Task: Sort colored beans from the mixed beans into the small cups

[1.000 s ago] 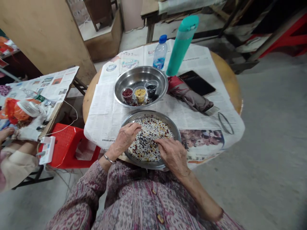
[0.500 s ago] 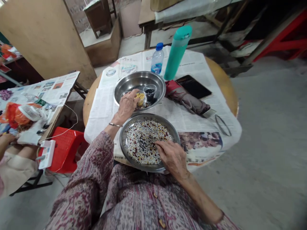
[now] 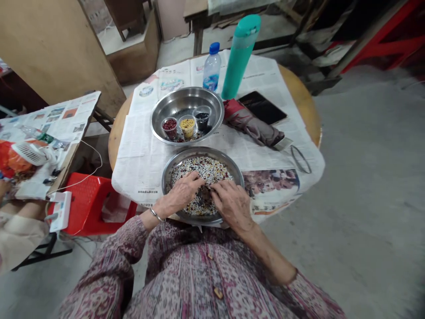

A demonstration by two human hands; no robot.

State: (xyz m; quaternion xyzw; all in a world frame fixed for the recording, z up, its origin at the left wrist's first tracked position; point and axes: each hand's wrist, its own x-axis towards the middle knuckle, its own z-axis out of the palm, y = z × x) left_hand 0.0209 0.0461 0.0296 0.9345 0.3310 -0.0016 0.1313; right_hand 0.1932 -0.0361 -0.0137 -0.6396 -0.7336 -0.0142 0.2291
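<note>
Both hands are over the near steel basin (image 3: pixel 239 170), which holds a mix of small bean-like pieces (image 3: pixel 206 167) in white, dark red, yellow and black. My left hand (image 3: pixel 182 193), with a bracelet at its wrist, has fingertips drawn together on the mix. Opposite it, my right hand (image 3: pixel 232 201) pinches at the same spot. Anything between either hand's fingers is too small to make out. Behind stands a second steel basin (image 3: pixel 166 106). In it are clear cups of dark red pieces (image 3: pixel 170 126), yellow pieces (image 3: pixel 187 126) and black pieces (image 3: pixel 202 118), with loose bits around them.
Newspaper (image 3: pixel 133 150) covers the round table. A water bottle (image 3: pixel 212 71), a teal bottle (image 3: pixel 241 57), a dark tablet-like device (image 3: pixel 262 107), a folded umbrella (image 3: pixel 252 126) and a dark loop (image 3: pixel 300 159) lie or stand beyond. A red stool (image 3: pixel 88 195) is at left, near another person.
My left hand has left the cups in the far basin and come down to the near basin beside my right hand. The cup of dark red pieces is now uncovered. The view has shifted slightly.
</note>
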